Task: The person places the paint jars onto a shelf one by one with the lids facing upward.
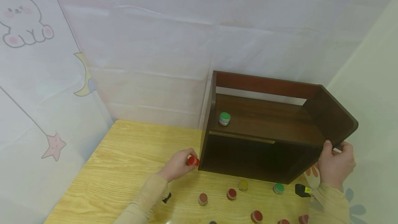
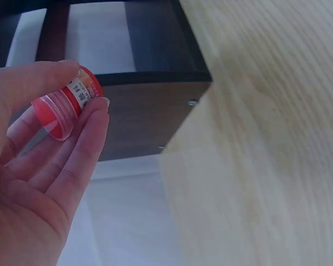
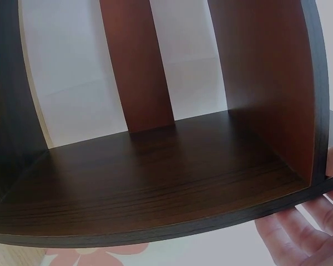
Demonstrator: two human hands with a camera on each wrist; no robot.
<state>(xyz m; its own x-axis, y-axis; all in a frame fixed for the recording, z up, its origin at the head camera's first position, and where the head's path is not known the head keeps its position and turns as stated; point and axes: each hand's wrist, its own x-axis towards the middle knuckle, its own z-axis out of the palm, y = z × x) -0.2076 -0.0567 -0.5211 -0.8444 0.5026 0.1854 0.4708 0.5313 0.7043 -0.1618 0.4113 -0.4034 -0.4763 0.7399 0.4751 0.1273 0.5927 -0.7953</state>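
Note:
My left hand [image 1: 179,164] pinches a small red plastic tub [image 2: 66,103] between thumb and fingertips, close to the lower left front corner of the dark brown wooden shelf unit [image 1: 264,120]. Printed label text shows on the tub's side in the left wrist view. At the unit's right side, my right hand [image 1: 335,163] grips the side panel's front edge, thumb in front and fingers around the outside. The right wrist view has the fingers [image 3: 299,227] against the panel's outer edge. A green-lidded tub [image 1: 224,119] stands on the upper board, at its left.
Several small tubs lie on the wood-grain table [image 1: 130,148] before the unit, among them a yellow one [image 1: 243,185], a green one [image 1: 278,188] and a dark red one [image 1: 231,194]. A black object with a yellow label [image 1: 302,190] lies near my right wrist. Pale printed cloth hangs behind.

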